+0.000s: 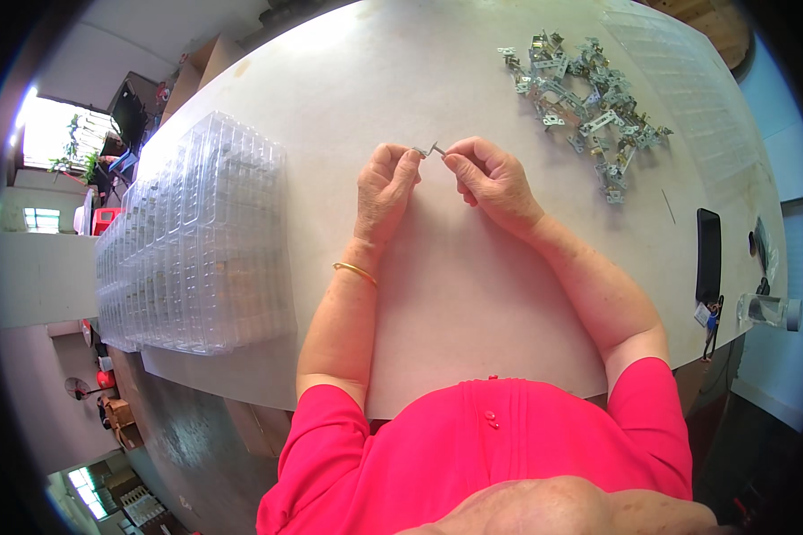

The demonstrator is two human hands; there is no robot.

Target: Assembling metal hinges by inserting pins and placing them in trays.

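Over the middle of the table my left hand (387, 191) and my right hand (492, 178) face each other, fingertips a short way apart. Between them is a small metal part (434, 150), bent and grey. One end sits in the pinch of my left thumb and forefinger, while the right thumb and fingers grip the other end. My fingers cover much of it, so its full shape is hidden. Beyond my right hand lies a loose heap of small metal brackets (589, 107), silvery with some brass-coloured bits.
Stacked clear plastic trays (196, 241) with small parts stand at the left. More clear trays (687, 89) lie at the far right. Along the right edge are a black phone (708, 257), a thin metal rod (668, 206) and a clear jar (767, 310) on its side.
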